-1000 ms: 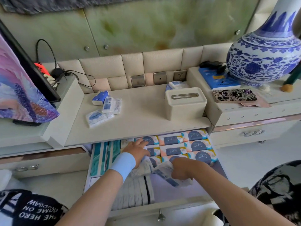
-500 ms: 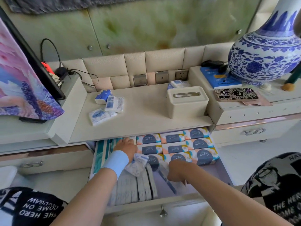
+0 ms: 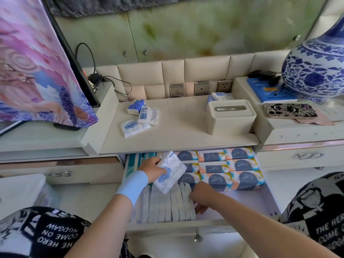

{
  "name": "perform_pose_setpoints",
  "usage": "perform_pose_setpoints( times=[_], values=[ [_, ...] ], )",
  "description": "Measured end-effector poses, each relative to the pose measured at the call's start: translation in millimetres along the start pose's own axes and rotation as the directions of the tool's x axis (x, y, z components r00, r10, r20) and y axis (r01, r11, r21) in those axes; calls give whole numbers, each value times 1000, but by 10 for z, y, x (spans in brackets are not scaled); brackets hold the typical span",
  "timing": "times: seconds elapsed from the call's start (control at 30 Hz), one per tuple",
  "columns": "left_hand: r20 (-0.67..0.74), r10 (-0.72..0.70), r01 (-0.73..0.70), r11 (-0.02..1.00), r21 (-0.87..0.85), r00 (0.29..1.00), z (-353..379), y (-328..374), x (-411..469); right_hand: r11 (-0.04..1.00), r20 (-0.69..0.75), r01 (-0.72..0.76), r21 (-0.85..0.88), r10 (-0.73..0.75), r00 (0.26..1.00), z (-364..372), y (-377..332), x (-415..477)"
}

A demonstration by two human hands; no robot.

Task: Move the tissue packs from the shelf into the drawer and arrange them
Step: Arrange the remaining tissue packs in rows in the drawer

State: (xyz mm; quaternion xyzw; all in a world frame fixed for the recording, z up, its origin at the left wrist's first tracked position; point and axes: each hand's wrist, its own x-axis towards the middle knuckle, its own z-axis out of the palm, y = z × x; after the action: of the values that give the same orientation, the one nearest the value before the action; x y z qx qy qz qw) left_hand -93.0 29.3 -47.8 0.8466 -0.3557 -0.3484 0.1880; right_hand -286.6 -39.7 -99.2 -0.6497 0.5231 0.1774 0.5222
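Left hand (image 3: 152,169) grips a white tissue pack (image 3: 170,173) by its left edge. The pack is tilted above the drawer (image 3: 186,225), where the S-pure packs (image 3: 214,167) meet the row of upright packs (image 3: 163,205). Right hand (image 3: 202,195): fingers curled over the row's right end, thumb on the near side, probably squeezing the row tight. Three loose packs (image 3: 138,118) lie on the shelf (image 3: 186,131), plus one more pack (image 3: 221,95) behind the tissue box (image 3: 230,116). Packs look light, soft and film-wrapped, so likely slick; they'll squash, not break. Best pinched across the narrow width and slotted in edge-first.
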Motion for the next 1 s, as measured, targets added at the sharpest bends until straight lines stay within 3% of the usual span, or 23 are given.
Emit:
perform_pose_setpoints(
  times=[0.17, 0.23, 0.37, 0.43, 0.47, 0.53, 0.6, 0.7, 0.77, 0.83, 0.9, 1.0],
  values=[
    [27, -40, 45, 977, -208, 999, 79, 87, -16, 993, 48, 93, -68, -90, 995, 49, 52, 0],
    [38, -62, 70, 948, -310, 997, 133, 135, -8, 994, 4, 99, -54, -99, 995, -72, 32, -39],
    [65, -33, 56, 918, -392, 997, 276, 256, 16, 985, -306, 66, -159, -112, 945, -343, -8, -99],
    [62, 5, 20, 922, -387, 998, 348, 347, -1, 987, -427, 150, 50, -114, 897, -478, -21, -114],
    [65, 33, -5, 922, -387, 997, 381, 412, -38, 950, -404, 223, 218, -120, 907, -539, -30, -156],
    [137, 113, -38, 887, -460, 984, 458, 533, -123, 807, -208, 278, 520, -196, 958, -617, -63, -316],
    [265, 205, -26, 834, -552, 942, 529, 617, -181, 809, -67, 275, 520, -283, 957, -659, -84, -461],
    [380, 275, -8, 819, -574, 883, 610, 651, -197, 873, -66, 240, 423, -235, 970, -727, -4, -446],
    [364, 266, -70, 879, -472, 893, 669, 631, -189, 928, -5, 163, 334, -171, 985, -794, 86, -371],
    [253, 275, -259, 961, -97, 927, 712, 553, -153, 986, 61, 111, 128, -119, 991, -827, 179, -297],
    [216, 339, -397, 849, 349, 916, 757, 417, -143, 993, 123, 86, -76, -76, 990, -788, 248, -238],
    [335, 357, -488, 691, 533, 872, 867, 233, -179, 958, 155, 106, -265, -66, 986, -662, 292, -213]
  ],
)
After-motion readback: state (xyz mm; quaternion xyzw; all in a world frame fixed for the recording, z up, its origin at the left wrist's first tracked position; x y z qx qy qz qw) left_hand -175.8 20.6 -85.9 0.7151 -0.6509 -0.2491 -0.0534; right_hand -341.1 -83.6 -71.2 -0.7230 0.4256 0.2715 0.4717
